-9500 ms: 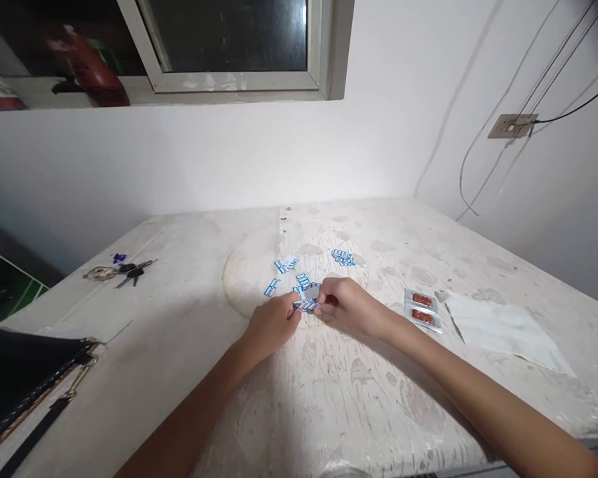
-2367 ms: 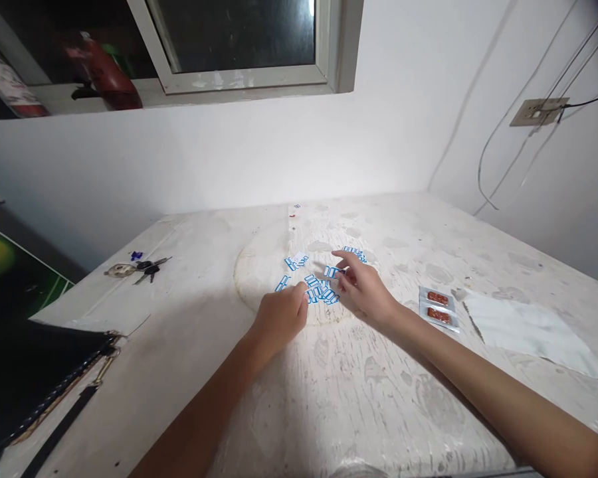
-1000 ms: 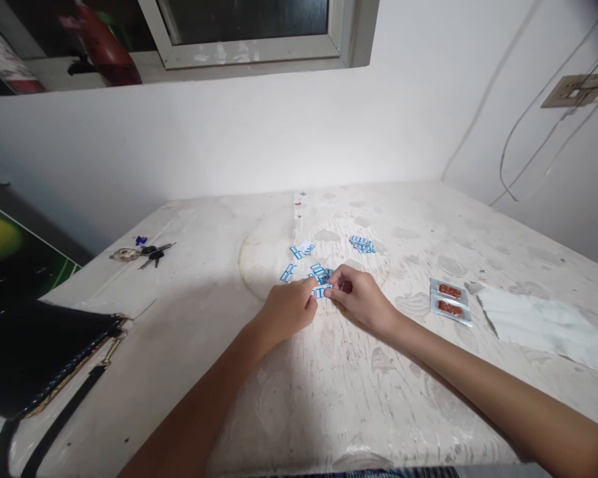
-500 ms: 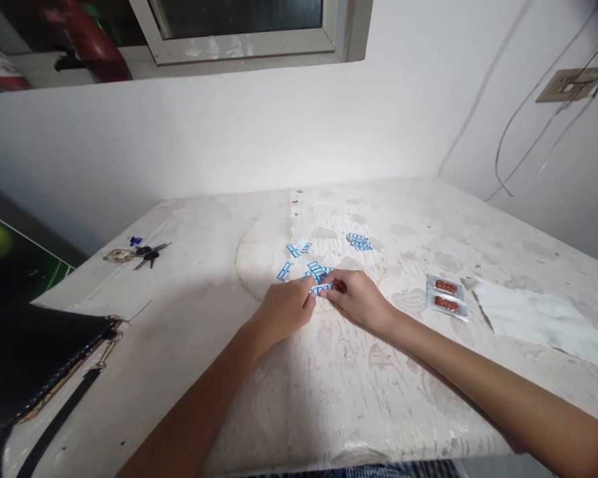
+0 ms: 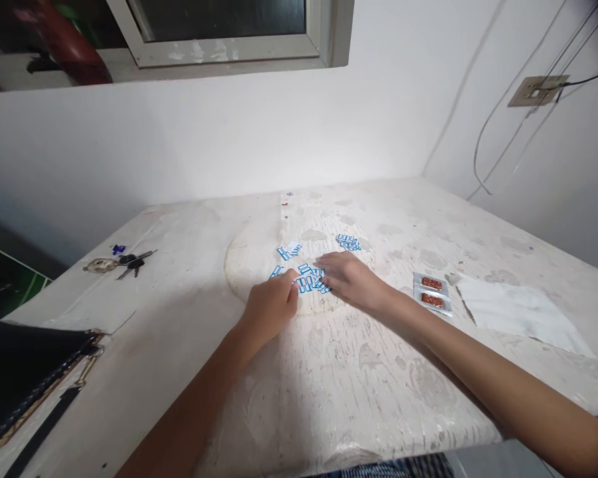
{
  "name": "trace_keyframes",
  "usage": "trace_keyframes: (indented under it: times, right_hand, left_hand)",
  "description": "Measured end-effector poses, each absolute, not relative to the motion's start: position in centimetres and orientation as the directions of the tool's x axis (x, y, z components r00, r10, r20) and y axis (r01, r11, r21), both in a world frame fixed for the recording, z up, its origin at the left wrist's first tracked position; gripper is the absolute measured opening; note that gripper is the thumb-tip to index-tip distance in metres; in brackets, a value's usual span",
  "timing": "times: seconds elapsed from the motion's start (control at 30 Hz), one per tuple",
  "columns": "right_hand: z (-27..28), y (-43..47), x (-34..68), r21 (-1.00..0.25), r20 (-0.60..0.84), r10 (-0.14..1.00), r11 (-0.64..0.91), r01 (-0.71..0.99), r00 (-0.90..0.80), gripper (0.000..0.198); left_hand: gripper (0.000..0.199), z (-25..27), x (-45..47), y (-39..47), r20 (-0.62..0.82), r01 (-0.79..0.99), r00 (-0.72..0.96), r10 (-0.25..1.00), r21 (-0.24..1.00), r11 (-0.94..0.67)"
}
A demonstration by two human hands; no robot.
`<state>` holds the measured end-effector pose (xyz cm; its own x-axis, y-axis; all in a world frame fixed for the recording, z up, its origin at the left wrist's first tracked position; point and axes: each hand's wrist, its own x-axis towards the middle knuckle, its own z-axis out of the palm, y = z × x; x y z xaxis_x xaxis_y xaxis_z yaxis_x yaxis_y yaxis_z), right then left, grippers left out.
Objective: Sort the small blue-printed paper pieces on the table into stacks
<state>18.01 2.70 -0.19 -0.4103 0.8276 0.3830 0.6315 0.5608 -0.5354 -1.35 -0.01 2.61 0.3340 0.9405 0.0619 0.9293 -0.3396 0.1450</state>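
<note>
Light fingertips over blue-and-white cutouts

The small blue-and-white cutouts [image 5: 306, 284] lie in an overlapping heap on the table [image 5: 373, 405], between the two hands. Handling them well probably calls for a light touch: lift by an edge, one piece at a time, keeping the wrists low so that neighbours don't slide.

The right hand [image 5: 351, 279] is loosely spread, fingers extended at the heap's right side, with no piece clearly gripped. The left hand [image 5: 273, 302] is curled, thumb near forefinger, at the heap's left edge; whether it pinches a piece, I cannot tell. Another cluster [image 5: 349, 241] lies beyond the right hand.
</note>
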Motion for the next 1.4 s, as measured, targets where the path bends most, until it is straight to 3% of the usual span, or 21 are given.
trace_keyframes:
  times: [0.3,0.47,0.77,0.87,1.13,1.27,1.4]
  right_hand:
    - [0.0,1.7,16.8,-0.457,0.314,0.888,0.452,0.766,-0.336,0.041]
    - [-0.6,2.1,16.6,-0.519,0.306,0.897,0.437,0.734,-0.318,0.04]
    - [-0.9,3.1,17.4,-0.776,0.3,0.94,0.338,0.533,-0.161,0.044]
    - [0.1,3.0,17.6,-0.865,0.233,0.963,0.269,0.423,-0.136,0.042]
    - [1.5,1.8,17.1,-0.985,0.093,0.948,0.133,0.11,-0.304,0.008]
    - [1.2,1.5,17.1,-0.962,0.072,0.92,0.165,0.216,-0.385,0.004]
    - [1.2,1.1,16.9,-0.853,0.168,0.903,0.335,0.401,-0.396,0.01]
  left_hand:
    - [0.024,3.6,-2.2,0.2,0.159,0.942,0.296,0.942,0.113,-0.315]
    - [0.024,3.2,-2.0,0.2,0.119,0.934,0.324,0.938,0.118,-0.338]
    - [0.022,3.0,-1.5,0.1,0.033,0.908,0.36,0.932,0.215,-0.358]
    - [0.021,2.6,-1.3,0.0,0.013,0.9,0.384,0.923,0.219,-0.378]
    - [0.019,2.1,-1.3,0.1,-0.036,0.897,0.403,0.915,0.216,-0.386]
    - [0.018,2.2,-1.2,0.0,-0.042,0.896,0.402,0.915,0.221,-0.384]
    - [0.016,2.4,-1.1,-0.2,-0.063,0.907,0.383,0.921,0.213,-0.363]
